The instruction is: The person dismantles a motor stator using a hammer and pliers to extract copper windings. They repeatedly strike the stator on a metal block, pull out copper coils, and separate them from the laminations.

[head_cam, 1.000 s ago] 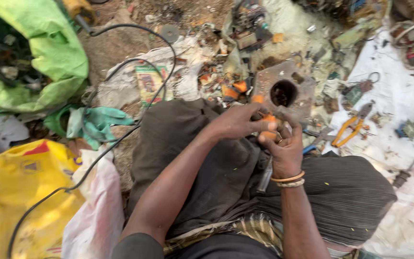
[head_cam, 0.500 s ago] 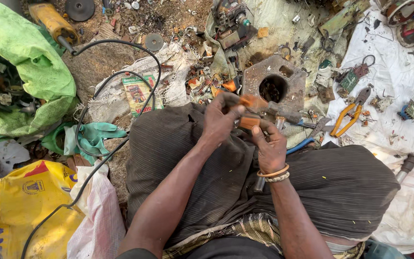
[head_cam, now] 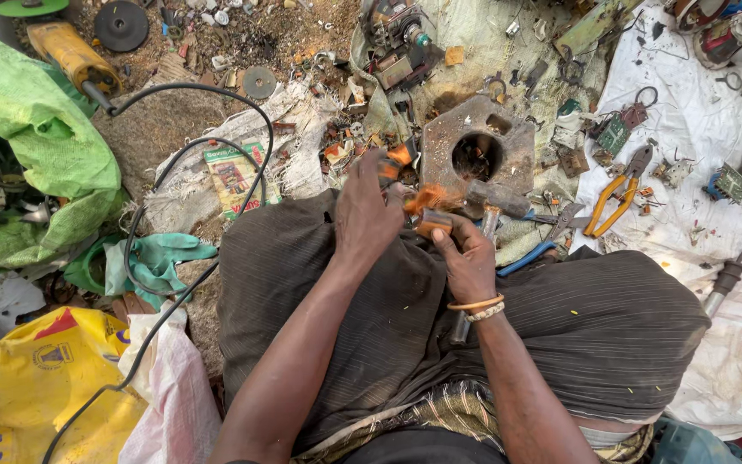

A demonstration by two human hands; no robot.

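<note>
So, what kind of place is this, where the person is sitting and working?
Probably an informal outdoor scrap or electronics-salvage spot on bare ground. Small circuit boards and orange-handled pliers lie on a white sheet, an angle grinder lies in the dirt, and both hands, left hand and right hand, pull apart an orange part.

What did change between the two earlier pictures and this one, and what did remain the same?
The left hand lifted up and away from the right hand, pulling an orange piece off; earlier both hands clasped the small orange part together. The right hand keeps holding it. The metal block and yellow-handled pliers stayed put.
</note>
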